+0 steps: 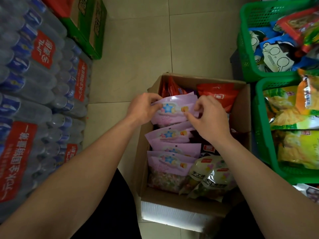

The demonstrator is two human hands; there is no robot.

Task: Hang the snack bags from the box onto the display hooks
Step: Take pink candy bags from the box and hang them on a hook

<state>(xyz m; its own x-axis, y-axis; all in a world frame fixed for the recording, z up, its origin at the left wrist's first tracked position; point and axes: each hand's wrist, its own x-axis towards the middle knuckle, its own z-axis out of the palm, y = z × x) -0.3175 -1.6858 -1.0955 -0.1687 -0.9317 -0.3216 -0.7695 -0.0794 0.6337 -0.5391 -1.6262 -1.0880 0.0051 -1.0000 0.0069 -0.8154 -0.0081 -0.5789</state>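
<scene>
An open cardboard box [242,125] stands on the floor in front of me, filled with snack bags. Several pink bags with a blue star are stacked on its left side. My left hand [141,107] pinches the left edge of the top pink bag [174,107], and my right hand [209,118] grips its right edge. Both hold it just above the stack. Red bags [219,95] lie at the far end of the box. Clear bags of coloured sweets [207,178] lie at the near right. No display hooks are in view.
Shrink-wrapped packs of water bottles [34,100] are piled on the left. A green and red carton [86,23] sits beyond them. Two green plastic baskets [245,40] [262,126] full of snack bags stand on the right. Tiled floor [146,49] lies beyond the box.
</scene>
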